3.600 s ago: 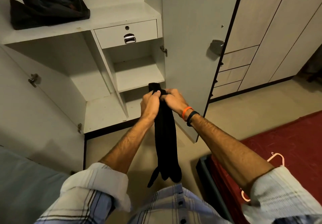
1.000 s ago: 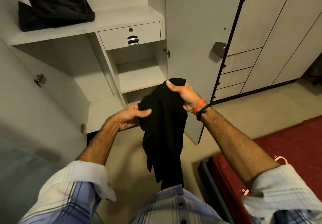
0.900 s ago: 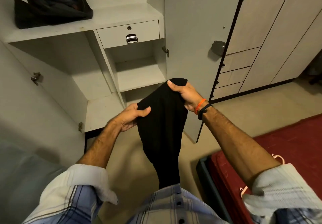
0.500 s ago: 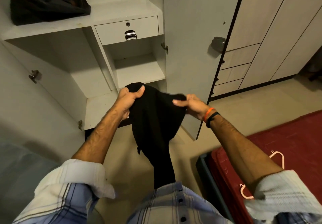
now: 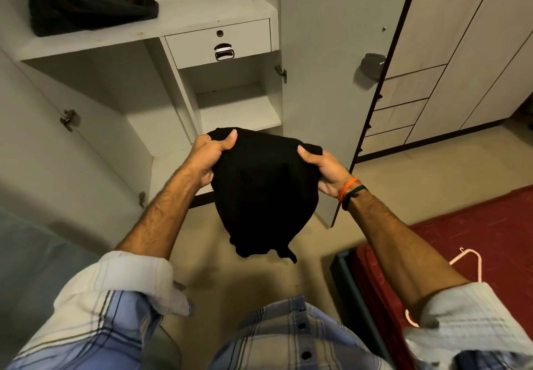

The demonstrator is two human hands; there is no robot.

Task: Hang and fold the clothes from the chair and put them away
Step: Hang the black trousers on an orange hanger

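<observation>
No legible writing seen. Left hand [image 5: 208, 158] and right hand [image 5: 323, 169] each gripped the top edge of the black fabric garment [image 5: 264, 194], fingers curled behind the cloth and hidden. Garment hung in mid-air before the open white wardrobe shelf [image 5: 239, 113]; its folds were indistinct. Pink plastic hanger [image 5: 458, 260] on the red bed [image 5: 490, 234], partly hidden by the sleeve.

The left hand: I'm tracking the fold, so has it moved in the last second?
Yes. The left hand has risen and now grips the black garment just below the wardrobe's lower shelf.

Black garment [image 5: 264, 194], bunched, hanging before open wardrobe [image 5: 173, 87]
</observation>
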